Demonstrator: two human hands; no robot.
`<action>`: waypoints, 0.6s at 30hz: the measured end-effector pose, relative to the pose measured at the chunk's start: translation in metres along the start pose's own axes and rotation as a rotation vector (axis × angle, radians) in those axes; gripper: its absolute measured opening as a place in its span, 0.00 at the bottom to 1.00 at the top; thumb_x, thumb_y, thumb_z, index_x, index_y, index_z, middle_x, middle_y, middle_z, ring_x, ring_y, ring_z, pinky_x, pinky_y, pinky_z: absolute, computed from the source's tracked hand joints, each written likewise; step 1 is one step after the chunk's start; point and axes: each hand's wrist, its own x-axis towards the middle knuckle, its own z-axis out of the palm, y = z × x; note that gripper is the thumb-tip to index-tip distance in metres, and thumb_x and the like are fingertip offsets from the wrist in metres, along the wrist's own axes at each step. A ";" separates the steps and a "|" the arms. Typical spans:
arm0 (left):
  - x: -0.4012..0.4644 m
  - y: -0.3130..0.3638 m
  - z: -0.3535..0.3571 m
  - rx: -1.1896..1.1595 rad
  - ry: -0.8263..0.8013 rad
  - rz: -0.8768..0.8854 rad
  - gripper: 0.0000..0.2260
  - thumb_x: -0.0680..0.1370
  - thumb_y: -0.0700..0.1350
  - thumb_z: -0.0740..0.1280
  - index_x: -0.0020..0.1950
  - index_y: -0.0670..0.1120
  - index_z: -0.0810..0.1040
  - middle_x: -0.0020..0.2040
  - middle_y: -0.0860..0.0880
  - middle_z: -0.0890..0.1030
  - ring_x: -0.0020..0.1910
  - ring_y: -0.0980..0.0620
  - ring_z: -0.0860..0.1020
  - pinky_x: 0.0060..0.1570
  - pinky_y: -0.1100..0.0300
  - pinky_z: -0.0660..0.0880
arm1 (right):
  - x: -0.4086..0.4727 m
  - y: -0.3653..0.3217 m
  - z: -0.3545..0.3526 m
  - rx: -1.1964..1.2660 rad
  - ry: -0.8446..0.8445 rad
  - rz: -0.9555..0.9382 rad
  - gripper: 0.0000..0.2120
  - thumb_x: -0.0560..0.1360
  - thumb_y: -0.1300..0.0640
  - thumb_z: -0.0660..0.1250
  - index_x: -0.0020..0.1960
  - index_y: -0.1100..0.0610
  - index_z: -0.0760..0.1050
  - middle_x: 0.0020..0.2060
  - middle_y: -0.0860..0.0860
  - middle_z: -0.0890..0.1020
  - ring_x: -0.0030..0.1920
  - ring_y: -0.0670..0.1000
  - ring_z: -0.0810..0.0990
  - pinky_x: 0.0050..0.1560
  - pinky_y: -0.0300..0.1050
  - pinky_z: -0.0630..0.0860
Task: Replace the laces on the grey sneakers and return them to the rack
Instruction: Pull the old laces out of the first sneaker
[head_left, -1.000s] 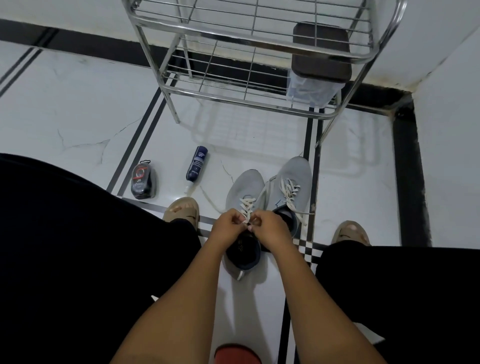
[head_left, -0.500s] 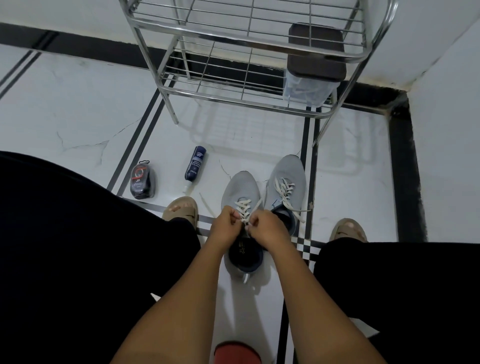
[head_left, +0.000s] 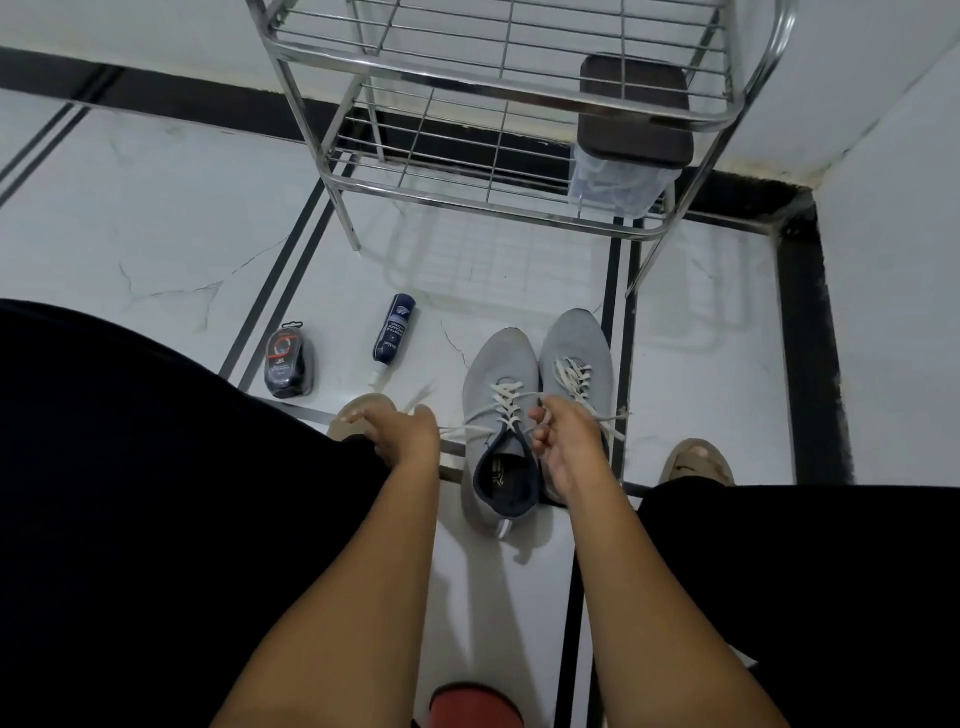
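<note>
Two grey sneakers stand side by side on the white floor, toes toward the rack. The left sneaker (head_left: 501, 374) has a white lace (head_left: 506, 402) threaded through its eyelets, and its dark opening faces me. My left hand (head_left: 402, 431) holds one lace end, pulled out to the left. My right hand (head_left: 563, 434) pinches the other end just right of the tongue. The right sneaker (head_left: 576, 345) is laced too, partly hidden behind my right hand. The metal wire rack (head_left: 519, 208) stands beyond the shoes.
A dark polish sponge case (head_left: 288, 361) and a blue bottle (head_left: 395, 332) lie on the floor to the left. A clear box with a brown lid (head_left: 631, 130) sits on the rack's lower shelf. My black-clad knees flank the shoes; a red object (head_left: 475, 706) lies below.
My hands were together at the left sneaker's tongue. They have drawn apart, the left hand pulling its lace end out to the left and the right hand shifting slightly right.
</note>
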 end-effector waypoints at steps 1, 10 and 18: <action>-0.006 -0.006 0.004 0.175 0.033 0.095 0.24 0.77 0.46 0.66 0.70 0.42 0.63 0.70 0.41 0.66 0.64 0.38 0.70 0.61 0.45 0.72 | 0.001 -0.006 0.001 0.041 -0.003 -0.029 0.03 0.78 0.64 0.61 0.48 0.59 0.72 0.35 0.53 0.76 0.25 0.45 0.68 0.24 0.36 0.67; -0.031 -0.037 0.023 0.835 -0.257 0.628 0.11 0.78 0.51 0.65 0.54 0.45 0.73 0.52 0.46 0.78 0.52 0.44 0.77 0.46 0.53 0.72 | 0.001 -0.021 -0.010 -0.877 0.424 -0.403 0.10 0.76 0.63 0.59 0.54 0.57 0.74 0.52 0.53 0.76 0.47 0.57 0.78 0.39 0.44 0.71; -0.031 -0.038 0.010 0.913 -0.246 0.683 0.06 0.79 0.44 0.59 0.51 0.44 0.73 0.48 0.44 0.80 0.48 0.43 0.77 0.41 0.55 0.70 | -0.010 0.058 0.002 -1.575 0.216 -0.574 0.09 0.80 0.54 0.61 0.56 0.56 0.74 0.54 0.54 0.77 0.51 0.56 0.79 0.41 0.46 0.72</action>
